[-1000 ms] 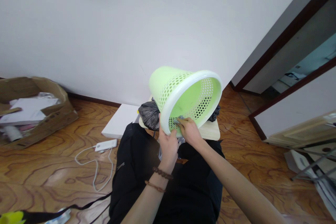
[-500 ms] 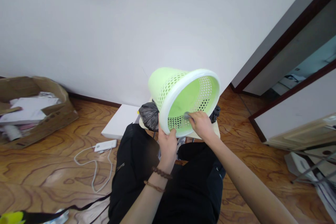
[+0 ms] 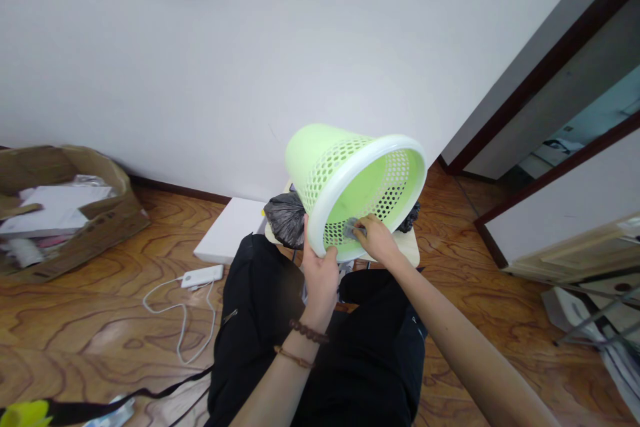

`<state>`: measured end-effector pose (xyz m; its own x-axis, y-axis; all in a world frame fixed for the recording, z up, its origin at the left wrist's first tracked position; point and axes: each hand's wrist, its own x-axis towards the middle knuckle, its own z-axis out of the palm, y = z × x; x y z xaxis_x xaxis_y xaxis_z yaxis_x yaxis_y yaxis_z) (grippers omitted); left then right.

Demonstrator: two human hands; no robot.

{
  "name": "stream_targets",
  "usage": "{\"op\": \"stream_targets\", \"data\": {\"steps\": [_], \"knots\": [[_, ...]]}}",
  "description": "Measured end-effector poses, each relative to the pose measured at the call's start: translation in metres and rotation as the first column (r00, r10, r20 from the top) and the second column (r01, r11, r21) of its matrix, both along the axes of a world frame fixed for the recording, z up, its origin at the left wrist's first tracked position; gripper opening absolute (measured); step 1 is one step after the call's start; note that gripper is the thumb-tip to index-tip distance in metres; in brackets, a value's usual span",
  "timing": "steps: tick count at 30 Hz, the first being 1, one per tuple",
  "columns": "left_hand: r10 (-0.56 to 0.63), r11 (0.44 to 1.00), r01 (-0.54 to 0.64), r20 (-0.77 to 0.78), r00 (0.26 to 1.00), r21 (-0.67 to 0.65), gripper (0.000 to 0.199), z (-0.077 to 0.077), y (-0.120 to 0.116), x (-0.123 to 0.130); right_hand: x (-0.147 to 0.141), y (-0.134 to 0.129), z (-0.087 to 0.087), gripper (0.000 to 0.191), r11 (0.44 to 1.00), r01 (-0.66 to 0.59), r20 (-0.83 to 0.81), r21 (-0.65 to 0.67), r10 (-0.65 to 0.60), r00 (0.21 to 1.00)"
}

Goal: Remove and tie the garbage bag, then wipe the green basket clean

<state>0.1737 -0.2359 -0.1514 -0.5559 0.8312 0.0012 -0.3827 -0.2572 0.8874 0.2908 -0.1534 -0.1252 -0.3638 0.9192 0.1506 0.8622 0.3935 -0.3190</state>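
Note:
A light green plastic wastebasket [image 3: 320, 153] with a white rim and rows of holes lies tilted, its mouth turned toward me. My left hand [image 3: 320, 273] grips the rim at the lower left, thumb on the near side. Just inside the mouth, my right hand [image 3: 376, 239] pinches a small grey cloth [image 3: 351, 228] against the perforated inner wall. A dark plastic bag [image 3: 285, 219] sits left of the basket, and more dark plastic [image 3: 410, 217] shows at its right. Beneath them is a pale stool seat [image 3: 409, 248], mostly hidden.
On the wooden floor at left stand a cardboard box [image 3: 125, 213] of papers and a flat white box [image 3: 220, 230]. A white power bank [image 3: 201, 276] with a cable lies nearer. The wall [image 3: 240, 80] rises behind; a doorway [image 3: 525, 120] and metal legs [image 3: 595, 313] are at right.
The wastebasket has shifted slightly right, and my left hand stays on its rim. My right hand has moved a little left and down, and more of the grey cloth shows.

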Motion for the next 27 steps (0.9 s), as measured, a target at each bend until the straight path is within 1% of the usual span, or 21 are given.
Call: {"op": "stream_targets", "data": {"steps": [3,8,11,13,16,17,19,21,22,23,24,27], "knots": [[-0.019,1.0,0.018,0.019,1.0,0.007,0.054,0.0,0.0,0.001,-0.004,-0.001,-0.004,0.019,0.996,0.05,0.04,0.07,-0.053,0.998],[-0.014,1.0,0.014,0.034,0.999,0.007,0.05,0.001,0.0,0.001,-0.006,-0.002,-0.005,0.036,0.992,0.092,0.125,0.082,-0.101,0.987],[-0.014,1.0,0.014,0.055,0.998,0.003,0.047,0.0,0.0,0.002,-0.004,-0.003,-0.002,0.031,0.99,0.104,0.201,0.095,-0.122,0.972],[-0.022,1.0,0.022,0.064,0.998,0.007,0.048,-0.001,0.0,0.003,-0.003,-0.004,-0.001,0.028,0.989,0.109,0.219,0.097,-0.128,0.967],[-0.035,0.999,0.035,0.06,0.998,0.012,0.048,-0.002,0.0,0.003,-0.003,-0.006,0.001,0.027,0.992,0.082,0.189,0.096,-0.099,0.977],[-0.039,0.999,0.038,0.058,0.998,0.011,0.048,-0.002,0.0,0.003,-0.003,-0.006,0.002,0.025,0.995,0.068,0.174,0.078,-0.08,0.981],[-0.044,0.999,0.044,0.055,0.998,0.007,0.049,-0.003,-0.001,0.002,-0.002,-0.006,0.003,0.024,1.0,0.029,0.136,0.003,-0.029,0.99],[-0.046,0.999,0.046,0.052,0.998,0.004,0.049,-0.003,-0.001,0.002,-0.001,-0.005,0.007,0.03,0.997,-0.016,0.085,-0.072,0.022,0.996],[-0.046,0.999,0.046,0.051,0.998,0.003,0.049,-0.002,-0.001,0.002,0.001,-0.003,0.01,0.035,0.997,-0.031,0.067,-0.075,0.036,0.997],[-0.046,0.999,0.046,0.049,0.998,0.001,0.049,-0.002,-0.001,0.002,0.003,-0.001,0.013,0.038,0.998,-0.033,0.063,-0.045,0.036,0.997],[-0.045,0.999,0.045,0.049,0.998,-0.002,0.05,-0.001,0.0,0.002,0.006,0.001,0.018,0.038,1.0,-0.022,0.077,0.014,0.021,0.997],[-0.032,0.999,0.033,0.051,0.998,-0.014,0.057,0.004,0.0,0.002,0.016,0.011,0.03,0.029,0.973,0.031,0.179,0.229,-0.074,0.981]]}}
